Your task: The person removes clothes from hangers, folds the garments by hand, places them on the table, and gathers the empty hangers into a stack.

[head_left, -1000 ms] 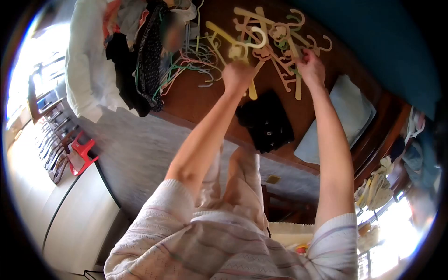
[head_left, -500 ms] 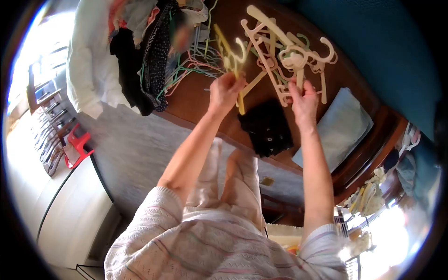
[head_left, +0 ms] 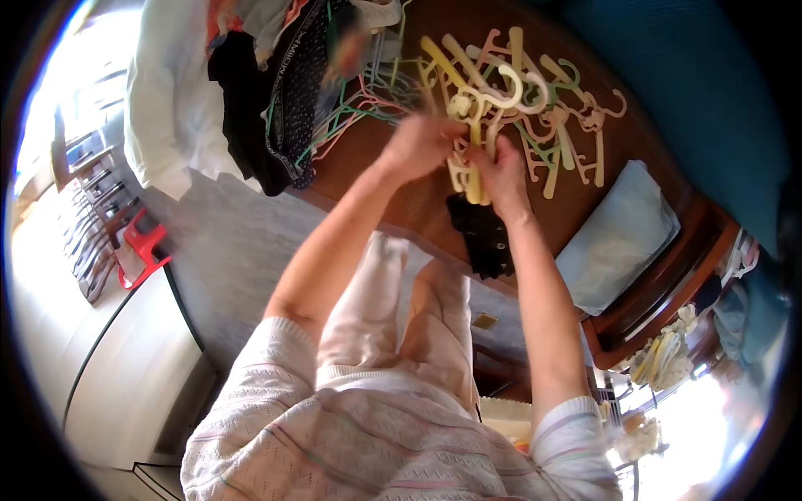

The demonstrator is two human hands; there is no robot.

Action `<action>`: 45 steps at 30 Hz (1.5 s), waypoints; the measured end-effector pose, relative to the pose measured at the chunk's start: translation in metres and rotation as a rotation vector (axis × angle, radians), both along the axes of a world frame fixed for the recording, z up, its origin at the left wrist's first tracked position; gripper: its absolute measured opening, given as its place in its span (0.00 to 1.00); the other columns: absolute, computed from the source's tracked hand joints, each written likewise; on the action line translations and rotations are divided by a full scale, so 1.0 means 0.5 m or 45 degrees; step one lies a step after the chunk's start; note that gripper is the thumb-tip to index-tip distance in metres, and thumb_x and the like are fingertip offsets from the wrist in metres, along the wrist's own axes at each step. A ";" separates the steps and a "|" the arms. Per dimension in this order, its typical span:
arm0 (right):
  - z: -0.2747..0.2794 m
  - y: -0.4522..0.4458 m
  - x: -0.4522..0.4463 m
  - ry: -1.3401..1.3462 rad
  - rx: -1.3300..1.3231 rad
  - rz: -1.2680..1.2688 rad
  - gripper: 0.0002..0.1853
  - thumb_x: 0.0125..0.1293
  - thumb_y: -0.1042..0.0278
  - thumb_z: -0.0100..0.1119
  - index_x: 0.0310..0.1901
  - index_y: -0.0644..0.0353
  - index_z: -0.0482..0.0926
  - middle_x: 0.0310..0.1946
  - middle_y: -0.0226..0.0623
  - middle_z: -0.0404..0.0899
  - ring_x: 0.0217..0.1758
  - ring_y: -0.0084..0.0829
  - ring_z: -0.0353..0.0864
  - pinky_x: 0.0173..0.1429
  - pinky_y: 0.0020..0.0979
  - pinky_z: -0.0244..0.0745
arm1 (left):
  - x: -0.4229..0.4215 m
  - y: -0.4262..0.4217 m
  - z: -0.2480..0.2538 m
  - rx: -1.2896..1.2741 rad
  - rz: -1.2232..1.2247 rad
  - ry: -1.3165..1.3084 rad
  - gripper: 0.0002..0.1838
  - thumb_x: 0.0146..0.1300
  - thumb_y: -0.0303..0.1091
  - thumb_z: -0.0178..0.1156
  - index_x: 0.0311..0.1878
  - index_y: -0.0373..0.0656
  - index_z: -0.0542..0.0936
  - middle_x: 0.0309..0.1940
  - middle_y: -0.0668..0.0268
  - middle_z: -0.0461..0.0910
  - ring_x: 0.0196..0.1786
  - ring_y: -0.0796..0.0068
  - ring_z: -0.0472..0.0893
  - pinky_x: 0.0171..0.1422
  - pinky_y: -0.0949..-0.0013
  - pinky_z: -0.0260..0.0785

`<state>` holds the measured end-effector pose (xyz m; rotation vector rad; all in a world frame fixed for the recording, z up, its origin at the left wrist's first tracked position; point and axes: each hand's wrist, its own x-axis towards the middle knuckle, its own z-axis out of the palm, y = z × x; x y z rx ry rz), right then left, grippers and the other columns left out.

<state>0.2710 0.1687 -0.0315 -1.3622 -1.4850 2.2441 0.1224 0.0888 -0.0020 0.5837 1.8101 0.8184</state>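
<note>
My right hand (head_left: 505,177) is closed around the lower ends of a yellow hanger (head_left: 439,60) and a cream hanger (head_left: 459,55), held side by side with their hooks pointing right. Close beside them is my left hand (head_left: 420,147), blurred by motion; its fingers reach the hangers' left side, and whether they grip is not clear. Several pastel hangers (head_left: 591,118) lie spread on the brown table beyond my right hand. Below the held hangers a folded black garment (head_left: 483,238) is partly covered.
On the left, wire hangers (head_left: 355,104) lie beside a black garment (head_left: 242,108) and white cloth (head_left: 171,100). A pale blue folded cloth (head_left: 620,238) lies at the right, near a dark wooden armrest (head_left: 668,288). A red stool (head_left: 144,250) stands on the floor.
The yellow hanger and the cream hanger, apart before, are now together between my hands. My right hand has moved left, and my left hand has moved slightly right.
</note>
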 end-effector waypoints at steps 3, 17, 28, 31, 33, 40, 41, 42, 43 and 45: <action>0.055 0.022 -0.014 0.001 0.184 0.057 0.11 0.64 0.61 0.57 0.36 0.61 0.74 0.24 0.29 0.76 0.26 0.19 0.73 0.30 0.22 0.69 | -0.095 0.023 0.000 -0.191 -0.063 0.657 0.13 0.56 0.25 0.54 0.43 0.49 0.82 0.42 0.63 0.80 0.37 0.72 0.81 0.40 0.70 0.73; 0.186 0.050 0.072 -0.043 0.423 -0.150 0.07 0.62 0.69 0.58 0.36 0.62 0.73 0.24 0.23 0.71 0.26 0.13 0.67 0.30 0.17 0.64 | -0.187 0.105 -0.102 -0.412 -0.724 1.082 0.13 0.59 0.30 0.53 0.48 0.51 0.78 0.43 0.62 0.79 0.43 0.62 0.79 0.45 0.61 0.73; 0.140 0.133 0.143 0.149 0.173 -0.601 0.08 0.61 0.68 0.60 0.39 0.59 0.73 0.25 0.24 0.70 0.23 0.16 0.67 0.25 0.20 0.68 | 0.097 0.106 -0.105 -0.277 -0.619 0.790 0.11 0.57 0.40 0.54 0.37 0.46 0.80 0.37 0.60 0.77 0.42 0.60 0.78 0.44 0.59 0.73; 0.143 0.166 0.209 -0.031 0.215 -0.595 0.07 0.60 0.71 0.60 0.38 0.58 0.72 0.24 0.24 0.69 0.20 0.15 0.64 0.20 0.20 0.66 | 0.110 0.112 -0.136 -0.345 -0.590 0.683 0.12 0.55 0.41 0.57 0.37 0.44 0.79 0.39 0.59 0.76 0.44 0.58 0.77 0.46 0.57 0.72; 0.150 0.174 0.236 -0.092 0.199 -0.602 0.07 0.60 0.72 0.59 0.38 0.58 0.72 0.24 0.24 0.69 0.19 0.14 0.64 0.19 0.20 0.65 | 0.107 0.099 -0.131 -0.207 -0.425 0.719 0.13 0.51 0.41 0.61 0.32 0.40 0.78 0.31 0.59 0.78 0.37 0.57 0.79 0.41 0.57 0.72; 0.141 0.192 0.238 -0.062 0.054 -0.570 0.06 0.59 0.74 0.58 0.38 0.59 0.74 0.22 0.23 0.69 0.17 0.14 0.63 0.17 0.19 0.62 | 0.128 0.114 -0.035 0.094 0.045 0.421 0.14 0.50 0.39 0.65 0.24 0.36 0.78 0.15 0.60 0.77 0.19 0.72 0.77 0.26 0.70 0.69; 0.139 0.199 0.233 -0.039 0.027 -0.553 0.06 0.59 0.74 0.58 0.38 0.59 0.74 0.22 0.23 0.69 0.17 0.14 0.62 0.17 0.19 0.62 | 0.146 0.128 -0.043 0.068 0.177 0.145 0.14 0.53 0.37 0.65 0.24 0.35 0.78 0.15 0.63 0.77 0.18 0.77 0.77 0.23 0.73 0.68; 0.138 0.206 0.232 -0.019 0.034 -0.525 0.05 0.60 0.74 0.56 0.38 0.59 0.74 0.21 0.24 0.69 0.17 0.14 0.62 0.16 0.20 0.62 | 0.153 0.147 -0.026 0.003 0.264 -0.061 0.12 0.55 0.36 0.63 0.25 0.35 0.77 0.16 0.62 0.77 0.18 0.78 0.77 0.21 0.74 0.68; 0.144 0.212 0.231 -0.011 -0.006 -0.489 0.05 0.60 0.74 0.56 0.38 0.59 0.74 0.21 0.25 0.69 0.17 0.14 0.62 0.16 0.20 0.62 | 0.158 0.165 -0.010 -0.062 0.351 -0.270 0.11 0.56 0.34 0.62 0.27 0.34 0.77 0.17 0.62 0.78 0.18 0.79 0.77 0.20 0.76 0.68; 0.162 0.229 0.223 0.006 -0.089 -0.416 0.05 0.60 0.74 0.55 0.38 0.60 0.74 0.21 0.26 0.69 0.17 0.14 0.62 0.16 0.20 0.61 | 0.179 0.176 -0.024 0.045 0.583 -0.513 0.10 0.58 0.33 0.62 0.31 0.33 0.77 0.19 0.61 0.78 0.18 0.77 0.77 0.20 0.76 0.69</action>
